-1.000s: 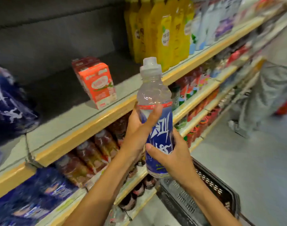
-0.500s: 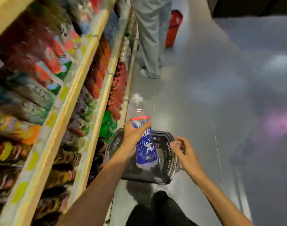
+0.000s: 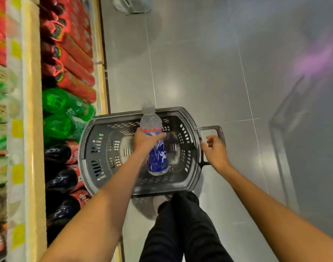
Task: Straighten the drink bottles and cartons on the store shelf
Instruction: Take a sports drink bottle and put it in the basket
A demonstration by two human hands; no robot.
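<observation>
I look straight down at a grey shopping basket (image 3: 90, 148) on the floor. My left hand (image 3: 144, 141) grips a clear drink bottle with a blue label (image 3: 158, 157) and holds it upright over the basket's inside. My right hand (image 3: 215, 150) hovers by the basket's handle (image 3: 219, 129) at its right end, fingers loosely curled and holding nothing. The store shelf (image 3: 32, 129) runs down the left edge, with red bottles (image 3: 73, 53), green bottles (image 3: 65, 112) and dark bottles (image 3: 61, 178) on its lowest level.
Grey tiled floor (image 3: 209, 72) stretches to the right of the shelf. Another person's shoe (image 3: 131, 6) shows at the top. My own dark trouser leg (image 3: 180, 229) and foot are just below the basket.
The view has swung from the upper shelf down to the floor. My right hand let go of the bottle and moved to the basket handle; my left hand lowered the bottle over the basket.
</observation>
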